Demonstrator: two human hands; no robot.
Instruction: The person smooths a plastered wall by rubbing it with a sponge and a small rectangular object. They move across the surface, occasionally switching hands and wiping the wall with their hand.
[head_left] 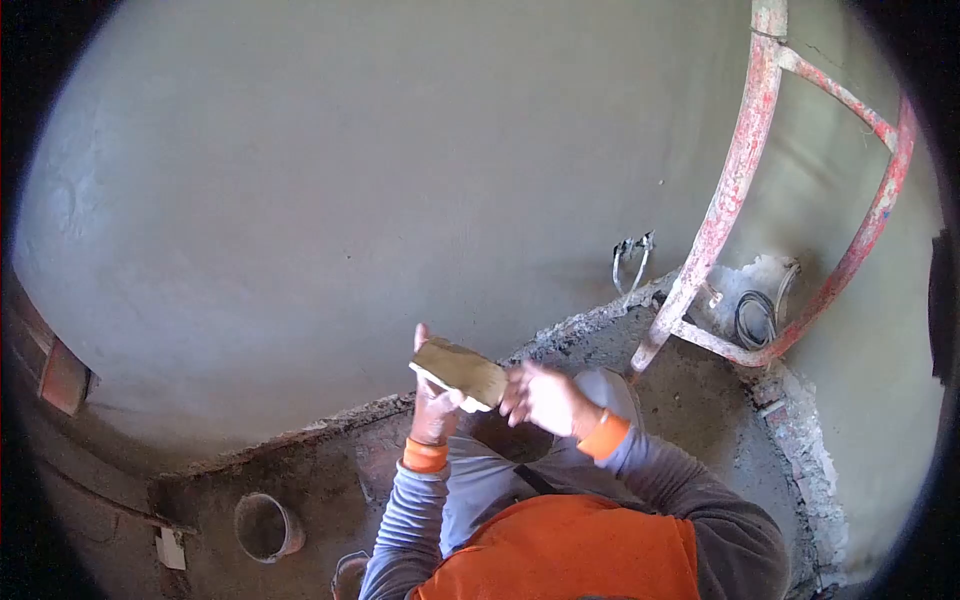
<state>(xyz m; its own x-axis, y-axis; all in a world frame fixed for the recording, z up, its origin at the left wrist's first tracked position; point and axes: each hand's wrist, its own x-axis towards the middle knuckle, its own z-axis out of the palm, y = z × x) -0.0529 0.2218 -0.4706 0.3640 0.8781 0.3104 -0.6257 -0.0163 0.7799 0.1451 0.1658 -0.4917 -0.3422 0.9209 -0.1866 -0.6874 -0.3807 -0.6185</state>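
Observation:
My left hand is closed around a tan, sponge-like rectangular block, held up in front of my knees. The block has a darker flat upper face and a pale underside, with my left fingers beneath it and along its left end. At the block's right end is my right hand, its slightly blurred fingers stretched out toward the edge. Those fingertips overlap the block's end, and whether they press on it cannot be made out. Orange cuffs circle both wrists.
A smooth grey plastered wall rises ahead. A red-and-white metal frame leans at the right, near a coiled cable. Wires stick out of the wall. On the rough floor at lower left stands a bucket.

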